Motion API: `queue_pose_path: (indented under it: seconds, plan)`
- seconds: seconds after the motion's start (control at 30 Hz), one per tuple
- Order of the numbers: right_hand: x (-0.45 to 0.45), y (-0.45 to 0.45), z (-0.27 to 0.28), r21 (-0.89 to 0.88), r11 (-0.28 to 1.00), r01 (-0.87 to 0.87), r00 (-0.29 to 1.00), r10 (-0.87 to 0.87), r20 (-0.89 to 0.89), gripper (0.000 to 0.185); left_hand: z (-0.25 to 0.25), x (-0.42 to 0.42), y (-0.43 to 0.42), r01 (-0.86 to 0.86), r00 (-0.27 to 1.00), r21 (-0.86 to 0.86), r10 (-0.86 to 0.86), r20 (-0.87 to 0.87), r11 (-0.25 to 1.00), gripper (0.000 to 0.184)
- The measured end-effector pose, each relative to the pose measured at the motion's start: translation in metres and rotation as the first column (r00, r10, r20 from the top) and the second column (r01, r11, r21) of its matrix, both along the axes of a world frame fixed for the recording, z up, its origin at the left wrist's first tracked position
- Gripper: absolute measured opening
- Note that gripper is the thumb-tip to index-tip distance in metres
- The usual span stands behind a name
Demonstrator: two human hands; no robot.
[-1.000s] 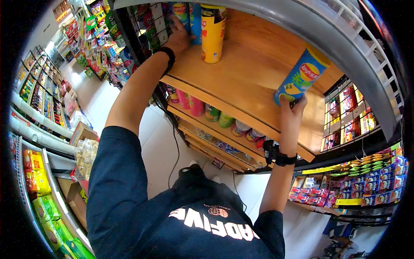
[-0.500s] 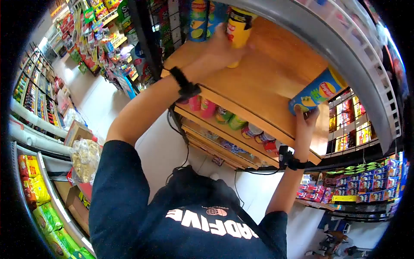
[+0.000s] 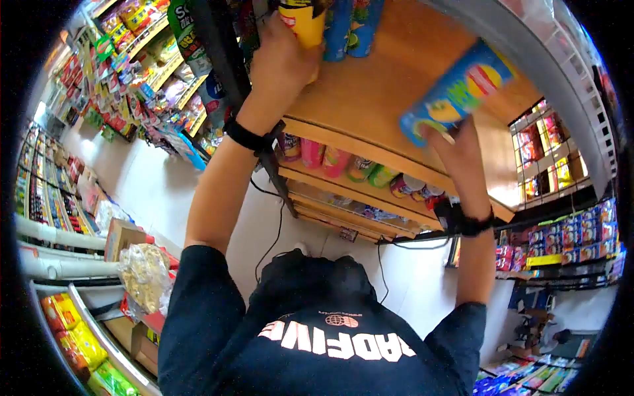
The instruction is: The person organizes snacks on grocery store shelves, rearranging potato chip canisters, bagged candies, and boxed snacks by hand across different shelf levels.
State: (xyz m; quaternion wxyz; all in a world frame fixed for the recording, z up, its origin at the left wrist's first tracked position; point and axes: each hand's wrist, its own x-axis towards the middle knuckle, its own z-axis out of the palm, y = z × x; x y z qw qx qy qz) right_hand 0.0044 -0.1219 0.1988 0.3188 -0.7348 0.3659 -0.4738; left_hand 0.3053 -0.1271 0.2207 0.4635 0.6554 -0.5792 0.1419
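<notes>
My left hand (image 3: 281,63) is wrapped round a yellow chip can (image 3: 306,25) at the left end of the wooden shelf (image 3: 396,86). Two blue chip cans, one of them the nearer blue can (image 3: 363,26), stand just right of it towards the back. Over the right part of the shelf, my right hand (image 3: 460,150) grips another blue chip can (image 3: 456,92) near its lower end. That can slants in view and is slightly blurred. Whether its base touches the board cannot be told. Both wrists wear black bands.
Lower shelves hold pink cans (image 3: 323,157) and other cans. A grey curved rail (image 3: 548,86) arches over the right side, beside a black wire grid (image 3: 551,152). A black cable (image 3: 277,228) hangs by the shelf's left side. Bagged goods (image 3: 148,277) stand at the left.
My left hand has carried the yellow can leftward, past the standing blue cans. The blue can in my right hand has shifted left over the shelf. The camera view has also moved.
</notes>
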Motion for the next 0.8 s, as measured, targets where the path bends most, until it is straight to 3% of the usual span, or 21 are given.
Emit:
queue_pose_path:
  seconds: [0.03, 0.13, 0.2, 0.27, 0.33, 0.4, 0.43, 0.5, 0.53, 0.6, 0.67, 0.7, 0.73, 0.77, 0.8]
  plan:
    - [0.02, -0.004, 0.002, 0.001, 0.999, -0.04, 0.999, 0.04, 0.037, 0.054, 0.0, 0.001, 0.002, -0.095, 0.995, 0.014, 0.095, -0.008, 0.995, 0.074]
    - [0.069, -0.034, 0.007, 0.051, 0.985, -0.165, 0.986, 0.163, 0.04, 0.053, -0.009, 0.007, -0.011, -0.086, 0.995, 0.04, 0.088, -0.053, 0.995, 0.081]
    - [0.098, -0.066, -0.007, -0.007, 0.938, -0.346, 0.937, 0.346, 0.054, 0.056, -0.013, 0.008, -0.02, -0.07, 0.993, 0.052, 0.075, -0.089, 0.996, 0.085]
    - [0.126, -0.092, -0.011, -0.064, 0.939, -0.338, 0.941, 0.338, -0.01, 0.06, -0.014, 0.009, -0.031, -0.129, 0.984, 0.068, 0.136, -0.112, 0.989, 0.09]
    - [0.148, -0.104, -0.015, -0.111, 0.937, -0.332, 0.943, 0.325, -0.075, 0.063, -0.018, 0.013, -0.04, -0.158, 0.986, 0.032, 0.159, -0.057, 0.987, 0.088]
    - [0.164, -0.106, -0.014, -0.303, 0.949, -0.092, 0.963, 0.008, -0.268, 0.069, -0.02, 0.014, -0.043, -0.183, 0.983, -0.002, 0.183, -0.006, 0.983, 0.086]
    - [0.171, -0.105, -0.011, -0.302, 0.949, -0.085, 0.963, 0.001, -0.269, 0.069, -0.022, 0.012, -0.042, -0.137, 0.99, -0.029, 0.135, -0.046, 0.99, 0.089]
    - [0.179, -0.103, -0.007, -0.183, 0.979, 0.093, 0.922, -0.154, -0.356, 0.072, -0.027, 0.01, -0.042, -0.083, 0.993, -0.05, 0.078, -0.087, 0.995, 0.093]
    - [0.18, -0.104, -0.008, -0.182, 0.979, 0.097, 0.92, -0.158, -0.358, 0.072, -0.031, 0.011, -0.044, -0.088, 0.996, -0.039, 0.086, -0.039, 0.995, 0.095]
    - [0.179, -0.109, -0.01, -0.267, 0.962, -0.057, 0.947, -0.032, -0.319, 0.067, -0.044, 0.014, -0.051, -0.087, 0.996, -0.029, 0.087, 0.005, 0.996, 0.097]
    - [0.177, -0.115, -0.014, -0.261, 0.964, -0.041, 0.941, -0.05, -0.334, 0.064, -0.063, 0.019, -0.058, -0.044, 0.96, -0.163, 0.087, 0.266, 0.986, 0.103]
    - [0.175, -0.119, -0.018, -0.256, 0.966, -0.028, 0.936, -0.065, -0.346, 0.061, -0.058, 0.01, -0.043, -0.037, 0.962, -0.16, 0.079, 0.262, 0.986, 0.103]
    - [0.167, -0.139, -0.022, -0.259, 0.965, -0.025, 0.934, -0.07, -0.351, 0.061, -0.045, -0.005, -0.013, 0.06, 0.987, -0.127, -0.039, 0.159, 0.99, 0.103]
    - [0.152, -0.169, -0.029, -0.331, 0.943, -0.039, 0.924, -0.092, -0.371, 0.057, -0.038, -0.016, 0.007, 0.158, 0.987, -0.105, -0.153, 0.052, 0.982, 0.104]
    - [0.144, -0.185, -0.034, -0.397, 0.916, -0.057, 0.914, -0.112, -0.389, 0.054, -0.04, -0.021, 0.012, 0.159, 0.987, -0.106, -0.154, 0.048, 0.982, 0.104]
